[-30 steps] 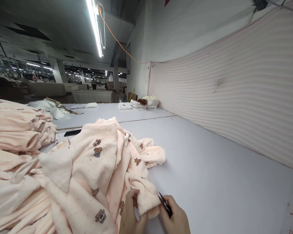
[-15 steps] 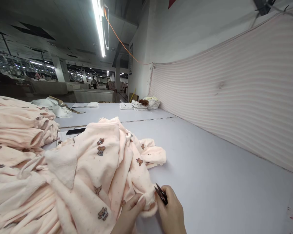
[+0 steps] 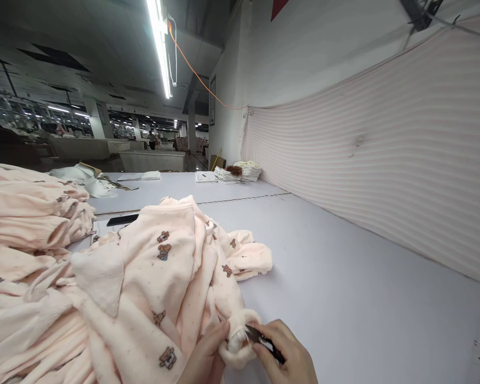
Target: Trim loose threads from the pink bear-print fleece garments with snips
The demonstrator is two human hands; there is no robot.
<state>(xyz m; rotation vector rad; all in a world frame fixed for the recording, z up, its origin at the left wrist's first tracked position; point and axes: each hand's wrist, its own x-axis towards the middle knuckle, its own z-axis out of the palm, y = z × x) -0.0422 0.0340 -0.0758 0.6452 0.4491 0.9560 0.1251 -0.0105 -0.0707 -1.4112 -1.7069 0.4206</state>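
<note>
1. The counter [image 3: 364, 298], the largest thing, runs from the lower right of the frame to the centre; it carries all the clothes.
2. A pile of pink clothes [image 3: 28, 200] fills the left edge. Whether these are finished or waiting, I cannot tell.
3. The garment [image 3: 152, 277] being worked on, pink with bear prints, lies rumpled from the lower left to the centre. It seems partway through handling: one sleeve end is in use.
4. The other sleeve [image 3: 254, 261] lies loose on the counter, right of centre, with neither hand on it. Whether it has had its turn does not show.
5. The right hand [image 3: 286, 349], at bottom centre-right, is closed around a small black tool.
6. The left hand [image 3: 208, 346], at bottom centre, pinches the near sleeve's end, its thumb on the cloth.
7. The cuff [image 3: 234, 360] of that sleeve sits between the hands, its opening facing the viewer. Work here looks under way, not complete.
8. The snips [image 3: 260, 337], the smallest item, point up and left, tips at the cuff opening. Any cut is too small to make out.
</note>
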